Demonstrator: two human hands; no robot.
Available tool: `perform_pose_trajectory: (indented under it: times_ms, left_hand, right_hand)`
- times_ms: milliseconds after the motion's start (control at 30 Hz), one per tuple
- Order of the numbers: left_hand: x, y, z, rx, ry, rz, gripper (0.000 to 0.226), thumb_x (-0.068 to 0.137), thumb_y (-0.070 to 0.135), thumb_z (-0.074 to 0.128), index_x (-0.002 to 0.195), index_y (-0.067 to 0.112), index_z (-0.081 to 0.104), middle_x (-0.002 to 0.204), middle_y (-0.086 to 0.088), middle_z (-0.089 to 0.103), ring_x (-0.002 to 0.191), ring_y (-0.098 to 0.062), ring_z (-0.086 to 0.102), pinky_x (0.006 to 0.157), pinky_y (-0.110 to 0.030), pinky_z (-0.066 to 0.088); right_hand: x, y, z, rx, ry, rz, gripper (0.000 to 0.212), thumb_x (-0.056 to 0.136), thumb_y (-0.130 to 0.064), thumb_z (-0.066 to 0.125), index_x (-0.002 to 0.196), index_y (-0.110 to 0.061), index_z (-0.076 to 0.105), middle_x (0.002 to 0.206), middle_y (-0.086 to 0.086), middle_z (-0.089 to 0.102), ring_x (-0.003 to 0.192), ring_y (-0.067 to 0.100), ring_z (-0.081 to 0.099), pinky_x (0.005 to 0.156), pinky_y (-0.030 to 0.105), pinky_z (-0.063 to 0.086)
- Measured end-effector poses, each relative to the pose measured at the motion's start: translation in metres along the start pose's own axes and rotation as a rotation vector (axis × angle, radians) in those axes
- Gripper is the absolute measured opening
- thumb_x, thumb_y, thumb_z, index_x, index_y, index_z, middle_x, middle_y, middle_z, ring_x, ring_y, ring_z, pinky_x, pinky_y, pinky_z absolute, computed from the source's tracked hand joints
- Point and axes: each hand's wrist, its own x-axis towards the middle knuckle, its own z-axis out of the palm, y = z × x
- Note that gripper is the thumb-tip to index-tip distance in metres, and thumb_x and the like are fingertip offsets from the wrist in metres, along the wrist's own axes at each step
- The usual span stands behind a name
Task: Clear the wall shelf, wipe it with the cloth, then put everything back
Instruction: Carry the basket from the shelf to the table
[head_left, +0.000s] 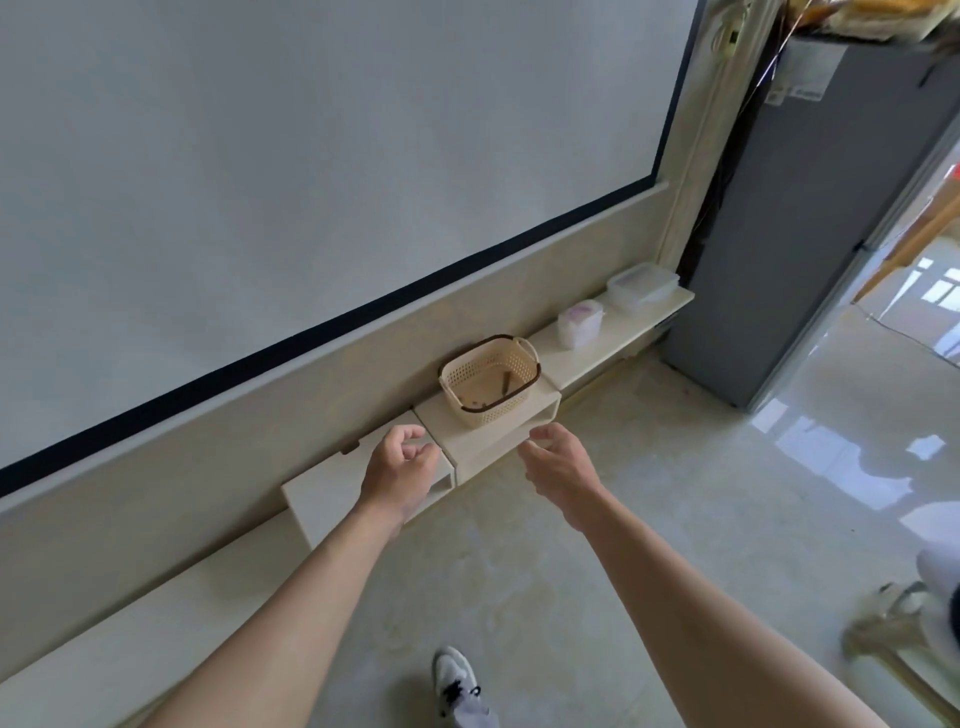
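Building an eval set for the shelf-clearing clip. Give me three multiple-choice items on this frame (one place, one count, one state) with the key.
1. Where does the basket stand?
A) on the floor
B) on the raised shelf block
C) on a table

2. How many plastic containers stand on the shelf to the right of the basket?
A) two
B) none
C) four

3. What is the state of the left hand and right hand?
A) left grips a cloth
B) right lifts the basket
C) both hold nothing

Key:
1 B: the basket sits on the block's top.
2 A: there is a small tub and a clear lidded box.
3 C: both hands are short of the basket, fingers loosely curled and empty.
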Motion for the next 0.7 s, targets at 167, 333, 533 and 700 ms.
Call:
perform_pose_trajectory:
  times_ms: [167, 333, 533, 700]
  left_hand:
    - [0.087, 0.005, 0.002, -0.048, -0.009, -0.043, 0.045, 0.071, 0.037, 0.055, 0.114, 0.027, 0.057, 0.099, -0.001, 0.067, 0.096, -0.020, 0.064, 0.092, -0.048, 0.056]
    - [0.184, 0.003, 0.003, -0.074, -0.039, -0.122, 0.051, 0.068, 0.039, 0.055, 0.117, 0.025, 0.056, 0.098, -0.004, 0.068, 0.084, -0.022, 0.062, 0.090, -0.050, 0.057]
    - [0.247, 0.006, 0.011, -0.055, -0.056, -0.242, 0.037, 0.086, 0.024, 0.060, 0.122, 0.021, 0.051, 0.100, -0.003, 0.064, 0.079, -0.020, 0.062, 0.090, -0.050, 0.057]
    - [0.295, 0.001, 0.035, -0.043, -0.048, -0.335, 0.046, 0.087, 0.026, 0.062, 0.130, 0.020, 0.048, 0.101, 0.004, 0.061, 0.082, -0.018, 0.063, 0.092, -0.049, 0.057]
  right_hand:
    - [0.068, -0.019, 0.002, -0.063, 0.035, 0.045, 0.039, 0.084, -0.036, 0.056, 0.122, -0.023, 0.056, 0.106, 0.007, 0.067, 0.091, 0.020, 0.066, 0.072, 0.033, 0.054]
    - [0.141, -0.041, 0.000, -0.122, 0.082, 0.115, 0.038, 0.084, -0.038, 0.058, 0.119, -0.023, 0.058, 0.104, 0.007, 0.068, 0.080, 0.018, 0.064, 0.067, 0.031, 0.052]
    - [0.216, -0.050, -0.010, -0.148, 0.120, 0.207, 0.035, 0.088, -0.031, 0.059, 0.121, -0.022, 0.056, 0.103, 0.010, 0.065, 0.080, 0.020, 0.061, 0.066, 0.031, 0.049]
    - [0.289, -0.046, -0.017, -0.180, 0.110, 0.258, 0.040, 0.086, -0.034, 0.060, 0.123, -0.021, 0.056, 0.111, 0.014, 0.067, 0.086, 0.022, 0.058, 0.076, 0.036, 0.051]
